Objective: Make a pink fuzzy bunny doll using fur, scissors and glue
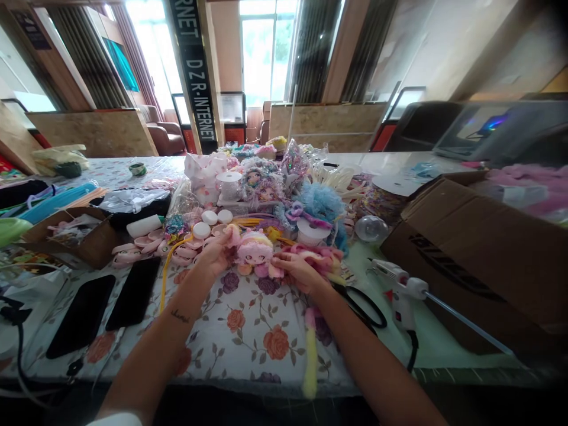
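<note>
A small pink plush doll [254, 254] with a fuzzy pastel head is held upright between my two hands, facing me, above the flowered tablecloth. My left hand [218, 251] pinches a pink fluffy part at the doll's upper left side. At its lower right, the fingers of my right hand [298, 269] close on the doll's side. Pink and yellow fuzzy stems [326, 257] lie just behind my right hand. Another pink-and-yellow fuzzy stem [310, 355] hangs toward the table's front edge beside my right forearm.
Two black phones [133, 294] lie at left. Scissors [366, 307], a glue gun [402, 290] with a long glue stick and a cardboard box [470, 260] are at right. Behind the doll are white round pots [202, 230], ribbon spools [313, 231], blue fluff [322, 204] and bagged craft supplies.
</note>
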Demonstrator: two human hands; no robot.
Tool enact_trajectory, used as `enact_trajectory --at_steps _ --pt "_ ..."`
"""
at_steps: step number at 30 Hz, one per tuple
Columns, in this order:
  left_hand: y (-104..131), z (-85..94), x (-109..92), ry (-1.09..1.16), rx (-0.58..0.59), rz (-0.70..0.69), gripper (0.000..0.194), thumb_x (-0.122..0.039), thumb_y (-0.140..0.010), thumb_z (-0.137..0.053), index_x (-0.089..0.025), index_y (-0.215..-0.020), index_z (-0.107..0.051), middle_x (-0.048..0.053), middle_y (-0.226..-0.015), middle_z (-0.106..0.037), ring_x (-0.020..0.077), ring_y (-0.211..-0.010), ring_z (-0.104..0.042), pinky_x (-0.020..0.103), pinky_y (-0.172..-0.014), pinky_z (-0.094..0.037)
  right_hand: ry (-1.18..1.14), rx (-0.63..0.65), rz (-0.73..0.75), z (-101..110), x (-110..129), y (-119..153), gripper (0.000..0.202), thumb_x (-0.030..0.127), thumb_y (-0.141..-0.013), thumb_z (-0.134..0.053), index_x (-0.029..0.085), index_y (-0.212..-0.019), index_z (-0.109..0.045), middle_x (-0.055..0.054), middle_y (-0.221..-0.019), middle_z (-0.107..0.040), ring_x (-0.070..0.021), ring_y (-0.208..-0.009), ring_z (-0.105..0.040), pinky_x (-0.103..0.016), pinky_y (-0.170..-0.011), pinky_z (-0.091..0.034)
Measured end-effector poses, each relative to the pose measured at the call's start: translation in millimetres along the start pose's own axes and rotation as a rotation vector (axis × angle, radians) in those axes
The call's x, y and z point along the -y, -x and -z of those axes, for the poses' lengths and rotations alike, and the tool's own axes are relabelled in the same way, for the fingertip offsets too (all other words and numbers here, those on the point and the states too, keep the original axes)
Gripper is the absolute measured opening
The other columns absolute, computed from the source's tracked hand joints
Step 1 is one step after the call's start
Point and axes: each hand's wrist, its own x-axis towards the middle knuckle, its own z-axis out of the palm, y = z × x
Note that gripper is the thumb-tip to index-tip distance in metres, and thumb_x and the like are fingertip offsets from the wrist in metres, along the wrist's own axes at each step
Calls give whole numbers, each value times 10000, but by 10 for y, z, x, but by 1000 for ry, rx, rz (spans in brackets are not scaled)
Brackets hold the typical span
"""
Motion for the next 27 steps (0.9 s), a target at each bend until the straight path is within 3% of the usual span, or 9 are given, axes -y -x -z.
enact_trajectory --at_steps 3,6,10,13,19,27 --pt "173 110 -35 23 -114 -123 277 -379 -727 -767 -171 -841 -623 -18 -673 -638 90 -581 -587 182 -527 -471 -5 -33 51 -9 19 40 296 356 -687 -778 158 -840 -620 31 -586 -587 -83 -438 -511 -193 -369 -425" --pt "316 136 -71 28 -145 -252 295 -345 -697 -795 -172 -881 -643 -33 -704 -639 52 -568 -541 137 -490 -421 -27 -73 146 25 85 79 396 426 -669 -787 167 -909 -608 36 -599 -591 -78 -431 -500 -195 -374 -401" --pt "369 64 -69 -22 -84 -341 373 -370 -606 -846 -143 -847 -672 -12 -717 -637 56 -592 -529 150 -520 -424 -73 -130 285 61 188 104 565 500 -600 -812 199 -1013 -572 36 -663 -604 -99 -487 -529 -212 -406 -391" --pt "323 -1 -54 -87 -37 -389 388 -356 -562 -866 -143 -826 -678 -9 -732 -638 61 -611 -525 160 -567 -426 -83 -171 384 32 254 87 597 519 -566 -822 206 -1008 -573 -4 -778 -640 -142 -625 -587 -245 -496 -454" --pt "214 -60 -16 -232 39 -480 350 -398 -629 -815 -153 -845 -690 -1 -804 -643 94 -708 -536 183 -662 -420 -24 -269 539 -109 346 -52 452 485 -621 -794 230 -934 -590 5 -816 -645 -151 -719 -586 -257 -612 -473" --pt "125 -20 156 -403 99 -505 346 -450 -672 -766 -138 -808 -701 3 -730 -617 121 -688 -513 209 -652 -399 104 -211 586 -203 231 -238 375 478 -612 -777 198 -840 -675 1 -758 -649 -158 -710 -550 -280 -670 -453"
